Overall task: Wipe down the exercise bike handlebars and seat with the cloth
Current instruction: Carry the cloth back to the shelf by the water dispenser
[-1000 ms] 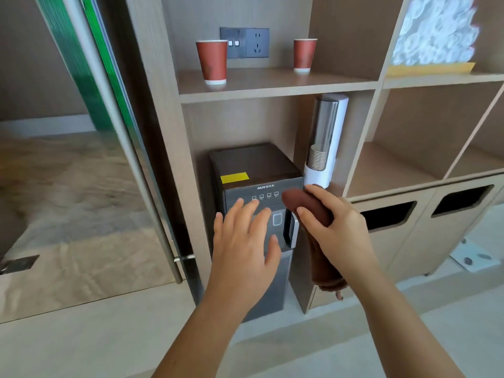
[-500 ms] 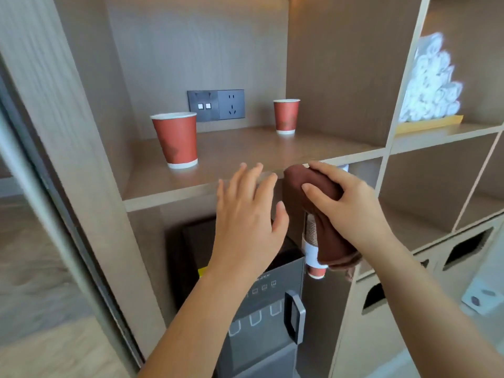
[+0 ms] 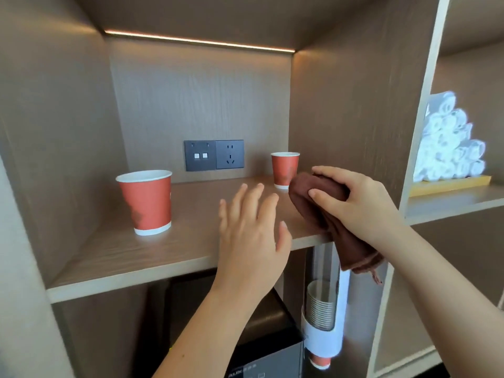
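The wooden shelf (image 3: 191,241) fills most of what I can see from here, and no exercise bike shows anywhere near it. Below it stands a dark water machine (image 3: 267,350). In the bay to the right is a stack of rolled white towels (image 3: 450,143), and under the shelf's right end hangs a cup tube (image 3: 324,317). 2 red paper cups stand on the shelf, well apart: 1 near the front left (image 3: 146,201) and 1 at the back right (image 3: 283,169).

The left hand (image 3: 251,236) is over the shelf's front edge with its fingers straight and spread, holding nothing. Whether it touches the wood I cannot tell. The right hand (image 3: 362,203) has its fingers and thumb curled tight round the brown cloth (image 3: 313,197).

The cloth is bunched over the shelf's right front corner, and its tail hangs past the edge in front of the tube. It looks soft, light and limp, with nothing in it to break, so I'd say it will drape and fold wherever it is let go. The wad in the fist seems the sound place to hold it. The loose tail could catch on the shelf edge or drag. Spread flat under the palm, it would likely wipe handlebars and seat better.
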The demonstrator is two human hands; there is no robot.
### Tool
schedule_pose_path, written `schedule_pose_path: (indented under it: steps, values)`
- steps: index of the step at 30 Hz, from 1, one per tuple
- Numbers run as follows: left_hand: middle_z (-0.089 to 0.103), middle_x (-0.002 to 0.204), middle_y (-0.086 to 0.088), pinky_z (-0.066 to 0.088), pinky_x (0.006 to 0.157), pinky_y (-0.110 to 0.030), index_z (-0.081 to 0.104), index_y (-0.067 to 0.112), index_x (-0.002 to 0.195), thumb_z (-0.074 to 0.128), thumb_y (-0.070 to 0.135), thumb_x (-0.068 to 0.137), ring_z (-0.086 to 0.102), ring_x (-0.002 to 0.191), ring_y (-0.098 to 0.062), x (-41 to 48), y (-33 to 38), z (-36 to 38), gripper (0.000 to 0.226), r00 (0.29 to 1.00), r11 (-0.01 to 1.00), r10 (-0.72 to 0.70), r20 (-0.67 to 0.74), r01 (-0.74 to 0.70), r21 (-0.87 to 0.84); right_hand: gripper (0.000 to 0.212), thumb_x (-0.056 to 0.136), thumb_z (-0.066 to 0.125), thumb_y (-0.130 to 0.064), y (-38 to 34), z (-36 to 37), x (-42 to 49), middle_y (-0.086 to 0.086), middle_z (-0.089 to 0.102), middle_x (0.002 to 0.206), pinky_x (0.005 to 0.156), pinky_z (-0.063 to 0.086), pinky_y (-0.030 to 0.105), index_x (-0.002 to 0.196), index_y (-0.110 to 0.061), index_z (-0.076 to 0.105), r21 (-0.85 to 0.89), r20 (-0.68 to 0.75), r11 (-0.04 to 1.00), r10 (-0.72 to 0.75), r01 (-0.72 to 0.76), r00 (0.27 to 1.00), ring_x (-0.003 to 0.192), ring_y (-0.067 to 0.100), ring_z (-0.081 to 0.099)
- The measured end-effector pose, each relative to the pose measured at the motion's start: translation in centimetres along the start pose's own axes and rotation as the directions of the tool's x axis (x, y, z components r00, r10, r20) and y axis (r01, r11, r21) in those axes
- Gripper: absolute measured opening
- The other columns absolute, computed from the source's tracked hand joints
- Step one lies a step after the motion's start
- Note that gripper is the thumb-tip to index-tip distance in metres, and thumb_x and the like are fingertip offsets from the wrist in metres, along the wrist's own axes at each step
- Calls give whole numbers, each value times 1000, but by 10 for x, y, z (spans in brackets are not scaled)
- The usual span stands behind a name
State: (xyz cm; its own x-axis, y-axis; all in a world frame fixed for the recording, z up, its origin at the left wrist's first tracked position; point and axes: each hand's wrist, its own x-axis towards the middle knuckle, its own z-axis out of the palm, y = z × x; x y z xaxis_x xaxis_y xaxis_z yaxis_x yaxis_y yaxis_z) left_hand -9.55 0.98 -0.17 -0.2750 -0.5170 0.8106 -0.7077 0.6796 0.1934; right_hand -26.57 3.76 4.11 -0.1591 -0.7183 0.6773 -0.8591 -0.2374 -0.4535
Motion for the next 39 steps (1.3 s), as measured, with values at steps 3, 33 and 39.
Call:
schedule_pose_path:
  steps: [3,33,39]
  values:
    - [49,134,-11,10,105,-47,54,13,120,56,23,84,35,130,-31,15,-1,3,38,999,999,-17,-29,18,32,39,81,62,-32,4,-5,29,2,63,118,86,34,17,120,-34,56,7,-24,1000,-22,22,999,108,18,56]
    - [45,139,-12,23,106,-52,47,13,128,48,36,86,33,132,-31,19,-9,16,48,990,954,-129,55,109,278,37,87,57,-28,23,18,3,1,53,131,101,37,39,124,-23,56,-156,212,948,-242,277,947,121,20,47]
    - [42,141,-11,21,107,-52,45,14,130,45,38,87,31,133,-31,18,2,25,49,992,955,-102,78,76,285,36,92,45,-38,42,29,-3,-8,41,143,100,38,41,126,-30,53,-300,192,922,-193,244,962,129,17,36]
